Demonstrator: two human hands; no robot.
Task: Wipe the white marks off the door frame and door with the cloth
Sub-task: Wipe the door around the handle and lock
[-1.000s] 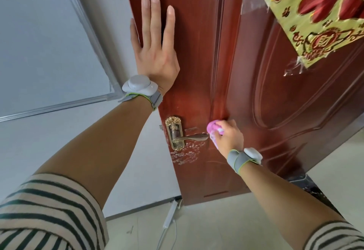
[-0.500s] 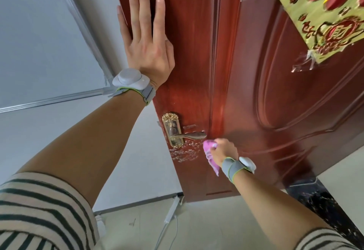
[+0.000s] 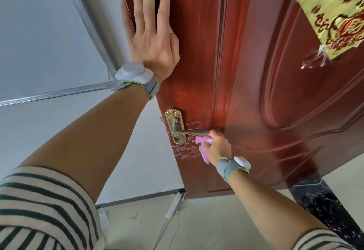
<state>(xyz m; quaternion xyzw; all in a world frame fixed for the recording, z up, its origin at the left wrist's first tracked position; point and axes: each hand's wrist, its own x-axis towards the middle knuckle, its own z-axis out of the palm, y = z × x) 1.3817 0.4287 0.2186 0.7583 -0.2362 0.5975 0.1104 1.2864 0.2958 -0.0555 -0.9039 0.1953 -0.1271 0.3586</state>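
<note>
change: since half a second ago, the right hand [image 3: 216, 148] and the pink cloth [image 3: 203, 141] are shifted a little left and up, and are now tucked just under the lever's tip; the left hand [image 3: 151, 32] is kept flat on the door [image 3: 246, 72], as before.
left hand: fingers [image 3: 145, 3] are stretched straight and the palm is laid on the door above the handle plate [image 3: 175, 126]; nothing is grasped; judged to be bracing the open door so it is not swung by the rubbing.
right hand: fingers are curled round the bunched cloth; the wad is pressed to the door face and a tail is left hanging below the hand.
cloth: found directly beneath the door handle [image 3: 194, 132]; whether the lever is touched cannot be told.
white marks [image 3: 185, 150]: a flaky patch is seen below the handle plate, just left of the cloth; a smaller streak is seen above the lever; neither is wiped yet.
door frame: not made out in this view.
step: the marks by the handle are being worked; judged to be far from done, as the patch is largely intact.
next: the cloth is best swept left across the patch, with the lever kept clear.
risk: the cloth's tail may be snagged on the lever.
</note>
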